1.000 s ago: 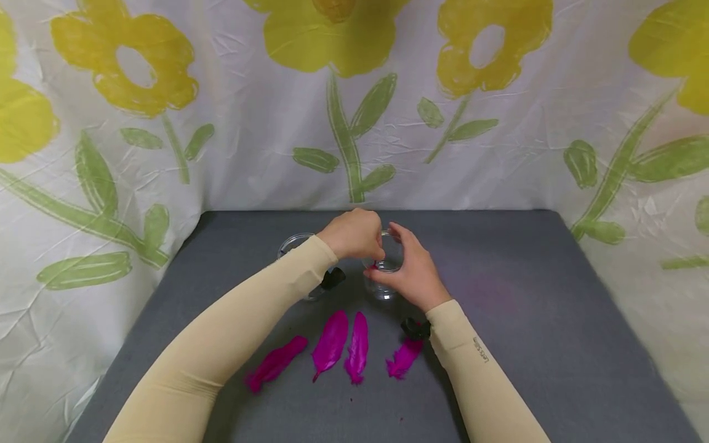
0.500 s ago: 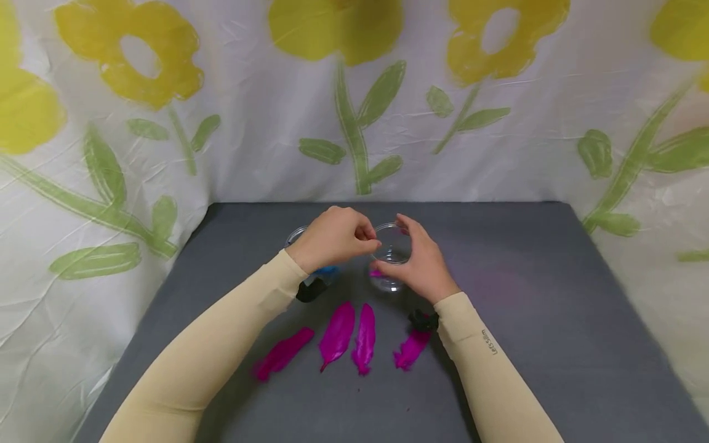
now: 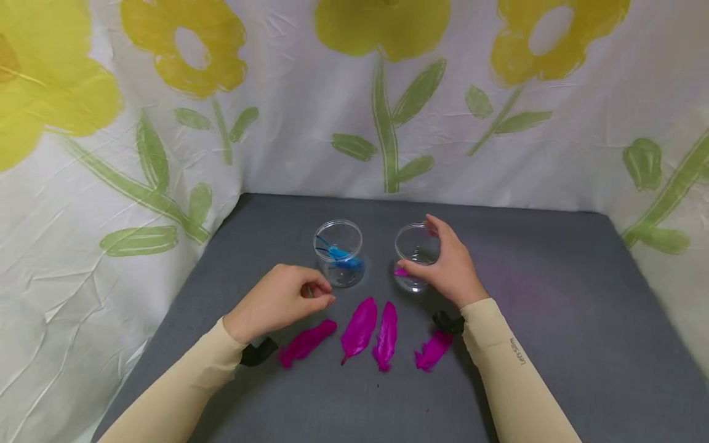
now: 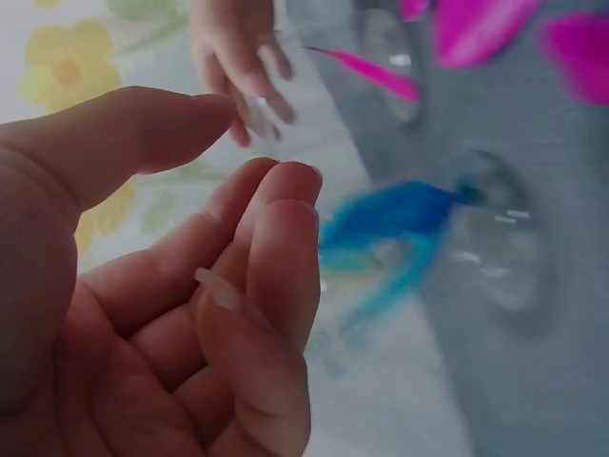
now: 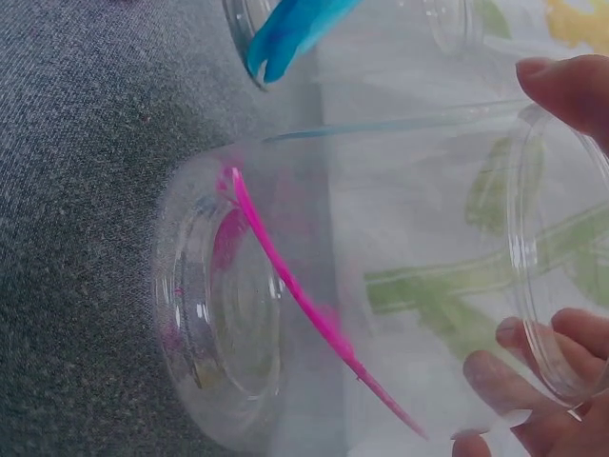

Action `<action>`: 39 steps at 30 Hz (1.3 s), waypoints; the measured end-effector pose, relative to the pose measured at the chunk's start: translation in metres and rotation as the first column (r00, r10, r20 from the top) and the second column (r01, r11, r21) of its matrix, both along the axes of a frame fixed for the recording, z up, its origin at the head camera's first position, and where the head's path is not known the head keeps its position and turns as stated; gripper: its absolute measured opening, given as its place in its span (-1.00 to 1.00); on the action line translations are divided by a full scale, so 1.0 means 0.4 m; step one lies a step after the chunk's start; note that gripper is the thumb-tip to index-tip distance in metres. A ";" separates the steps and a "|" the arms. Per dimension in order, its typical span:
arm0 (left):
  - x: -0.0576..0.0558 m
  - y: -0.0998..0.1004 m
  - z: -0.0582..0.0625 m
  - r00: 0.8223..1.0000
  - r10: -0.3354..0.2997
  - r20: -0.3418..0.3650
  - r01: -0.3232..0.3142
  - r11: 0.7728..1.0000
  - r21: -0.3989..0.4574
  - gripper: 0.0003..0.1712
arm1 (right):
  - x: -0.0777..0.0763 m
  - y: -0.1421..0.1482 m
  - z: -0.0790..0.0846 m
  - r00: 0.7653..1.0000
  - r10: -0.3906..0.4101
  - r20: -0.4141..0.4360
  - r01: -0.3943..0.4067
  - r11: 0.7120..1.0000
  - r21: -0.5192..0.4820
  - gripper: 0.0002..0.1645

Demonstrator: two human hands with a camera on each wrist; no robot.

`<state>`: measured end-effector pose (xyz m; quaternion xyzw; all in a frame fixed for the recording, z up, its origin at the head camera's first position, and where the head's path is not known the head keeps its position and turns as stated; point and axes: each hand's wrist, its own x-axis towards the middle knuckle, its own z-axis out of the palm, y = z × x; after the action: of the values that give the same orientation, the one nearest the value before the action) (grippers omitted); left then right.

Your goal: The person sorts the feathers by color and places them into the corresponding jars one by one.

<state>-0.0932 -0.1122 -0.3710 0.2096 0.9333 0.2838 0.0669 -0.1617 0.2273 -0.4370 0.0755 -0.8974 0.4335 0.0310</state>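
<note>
My right hand (image 3: 451,271) grips a clear plastic jar (image 3: 408,253) near its rim, thumb on the near side and fingers on the far side. A pink feather (image 5: 298,293) leans inside this jar in the right wrist view. To its left stands a second clear jar (image 3: 325,249) with blue feathers (image 3: 344,257) in it. Beside that jar, on its near left, my left hand (image 3: 281,303) hovers with loosely curled fingers; the left wrist view shows nothing between thumb (image 4: 162,133) and fingers.
Several pink feathers (image 3: 360,327) lie in a loose row on the grey tabletop (image 3: 532,344), in front of the jars. The rightmost feather (image 3: 434,352) is partly covered by the black wrist strap (image 3: 447,322). A flower-printed curtain (image 3: 299,111) hangs behind and on both sides.
My left hand has drawn back from the right jar's mouth, moving left and nearer, uncovering the blue-feather jar. The right hand stays at its jar. The head view has turned slightly left.
</note>
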 end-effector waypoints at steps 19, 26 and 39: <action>0.179 -0.163 -0.164 0.936 0.267 0.230 -0.248 0.963 -0.106 -0.77 | 0.006 0.001 -0.007 0.999 -0.008 -0.031 0.007 1.000 -0.004 0.42; 0.194 -0.162 -0.192 0.933 0.299 0.199 -0.283 0.953 -0.104 -0.67 | 0.008 -0.002 -0.006 0.999 -0.011 -0.039 0.010 1.000 -0.012 0.41; 0.195 -0.151 -0.208 0.918 0.333 0.216 -0.325 0.943 -0.069 -0.64 | 0.008 -0.004 -0.001 0.999 -0.012 -0.044 0.011 1.000 -0.002 0.39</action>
<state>-0.0150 -0.1725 -0.4544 0.0154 0.9461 0.2978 0.1267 -0.1585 0.2258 -0.4373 0.0797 -0.8966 0.4324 0.0531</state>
